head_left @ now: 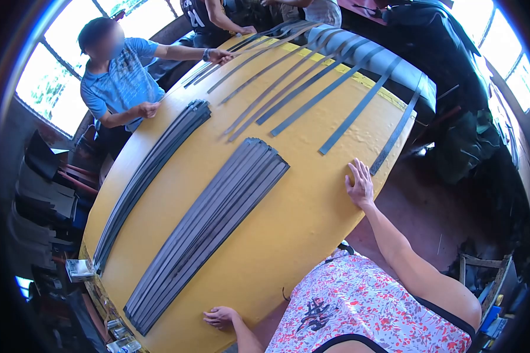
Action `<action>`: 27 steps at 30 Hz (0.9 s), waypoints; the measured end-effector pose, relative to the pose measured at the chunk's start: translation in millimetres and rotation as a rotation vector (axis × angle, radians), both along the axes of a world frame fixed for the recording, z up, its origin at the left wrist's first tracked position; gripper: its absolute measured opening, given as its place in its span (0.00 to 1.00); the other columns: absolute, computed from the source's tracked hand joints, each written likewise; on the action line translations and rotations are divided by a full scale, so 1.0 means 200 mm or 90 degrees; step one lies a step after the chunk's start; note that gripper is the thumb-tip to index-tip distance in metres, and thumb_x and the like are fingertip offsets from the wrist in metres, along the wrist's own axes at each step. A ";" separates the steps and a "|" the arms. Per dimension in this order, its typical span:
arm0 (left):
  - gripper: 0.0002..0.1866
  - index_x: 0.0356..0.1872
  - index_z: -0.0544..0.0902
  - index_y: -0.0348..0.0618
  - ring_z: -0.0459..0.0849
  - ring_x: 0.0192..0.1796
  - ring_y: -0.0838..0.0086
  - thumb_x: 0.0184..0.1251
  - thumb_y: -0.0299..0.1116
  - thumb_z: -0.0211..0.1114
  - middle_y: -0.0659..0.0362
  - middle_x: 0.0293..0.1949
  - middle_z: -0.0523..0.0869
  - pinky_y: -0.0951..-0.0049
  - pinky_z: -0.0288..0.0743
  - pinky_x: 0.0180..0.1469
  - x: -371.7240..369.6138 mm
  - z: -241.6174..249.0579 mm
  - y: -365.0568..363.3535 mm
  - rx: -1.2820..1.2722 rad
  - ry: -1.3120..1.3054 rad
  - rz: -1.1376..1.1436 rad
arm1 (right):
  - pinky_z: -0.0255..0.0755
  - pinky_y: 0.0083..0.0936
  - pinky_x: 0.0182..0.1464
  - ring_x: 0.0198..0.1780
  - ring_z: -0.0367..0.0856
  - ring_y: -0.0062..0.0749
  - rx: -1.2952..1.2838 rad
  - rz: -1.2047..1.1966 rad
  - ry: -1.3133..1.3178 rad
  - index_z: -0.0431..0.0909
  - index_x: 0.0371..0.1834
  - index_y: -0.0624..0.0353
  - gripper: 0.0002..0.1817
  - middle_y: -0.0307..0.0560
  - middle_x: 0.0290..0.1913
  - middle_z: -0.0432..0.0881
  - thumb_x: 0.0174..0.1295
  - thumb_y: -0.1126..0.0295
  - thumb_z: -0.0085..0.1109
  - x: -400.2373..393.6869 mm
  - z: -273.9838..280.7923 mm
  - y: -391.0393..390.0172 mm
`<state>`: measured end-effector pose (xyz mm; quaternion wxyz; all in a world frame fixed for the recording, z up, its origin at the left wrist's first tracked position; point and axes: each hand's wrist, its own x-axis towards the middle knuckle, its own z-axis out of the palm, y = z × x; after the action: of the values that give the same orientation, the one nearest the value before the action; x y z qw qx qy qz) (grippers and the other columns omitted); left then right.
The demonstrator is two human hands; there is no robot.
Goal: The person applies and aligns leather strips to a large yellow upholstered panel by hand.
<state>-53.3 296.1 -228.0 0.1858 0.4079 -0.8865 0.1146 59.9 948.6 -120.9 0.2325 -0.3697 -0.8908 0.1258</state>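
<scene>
My right hand (360, 183) lies on the yellow tabletop near its right edge, fingers stretched out and holding nothing. Just beside its fingertips is the lower end of a dark strip (394, 143). At the table's near edge rests my left hand (219, 316), its fingers loosely extended on the yellow surface with nothing visible in them. Closest to it is a thick bundle of long grey strips (209, 229). Farther left lies a second, narrower bundle of dark strips (153, 170). Several single strips (318, 105) are spread side by side toward the far end.
A grey roll (374, 50) runs along the table's far end, with strips over it. One person (121, 82) in a blue shirt stands at the left, touching a strip; others stand beyond. Small boxes (79, 269) sit at the table's lower-left end. Dark draped material (447, 70) hangs at right.
</scene>
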 end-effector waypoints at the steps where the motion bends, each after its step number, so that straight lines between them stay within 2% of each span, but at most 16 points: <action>1: 0.21 0.66 0.75 0.61 0.75 0.68 0.63 0.77 0.47 0.49 0.59 0.69 0.75 0.46 0.70 0.62 0.00 0.00 0.00 0.000 0.000 0.001 | 0.52 0.44 0.79 0.77 0.60 0.49 0.000 0.000 0.002 0.71 0.68 0.55 0.26 0.53 0.75 0.65 0.66 0.64 0.59 0.00 0.00 0.00; 10: 0.21 0.66 0.75 0.62 0.75 0.68 0.64 0.76 0.46 0.51 0.59 0.70 0.74 0.45 0.69 0.62 -0.01 0.00 0.01 0.012 0.014 -0.003 | 0.52 0.45 0.79 0.76 0.61 0.50 0.002 0.000 0.001 0.71 0.67 0.56 0.26 0.54 0.75 0.66 0.65 0.64 0.59 0.00 0.00 0.00; 12: 0.19 0.64 0.77 0.60 0.78 0.65 0.67 0.76 0.44 0.52 0.61 0.67 0.77 0.54 0.73 0.56 0.00 0.03 0.04 -0.054 0.004 -0.007 | 0.52 0.45 0.79 0.76 0.61 0.50 0.003 0.000 0.003 0.71 0.67 0.56 0.26 0.54 0.75 0.66 0.65 0.64 0.59 0.00 0.00 0.00; 24: 0.20 0.65 0.76 0.59 0.78 0.65 0.65 0.76 0.44 0.52 0.60 0.68 0.76 0.52 0.73 0.57 0.00 -0.02 0.00 -0.065 -0.002 -0.007 | 0.53 0.46 0.78 0.76 0.61 0.50 0.007 0.000 0.013 0.71 0.67 0.55 0.26 0.54 0.74 0.67 0.65 0.64 0.60 -0.01 0.01 -0.01; 27: 0.20 0.66 0.76 0.58 0.77 0.65 0.65 0.76 0.45 0.51 0.59 0.68 0.76 0.52 0.72 0.58 0.01 0.15 0.12 -0.007 -0.033 0.006 | 0.53 0.46 0.78 0.76 0.62 0.50 0.010 0.001 0.011 0.71 0.67 0.55 0.26 0.54 0.74 0.67 0.64 0.65 0.60 0.00 0.01 -0.01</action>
<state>-50.6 319.6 -198.3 0.1644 0.4077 -0.8887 0.1305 59.7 947.5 -119.6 0.2429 -0.3661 -0.8899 0.1225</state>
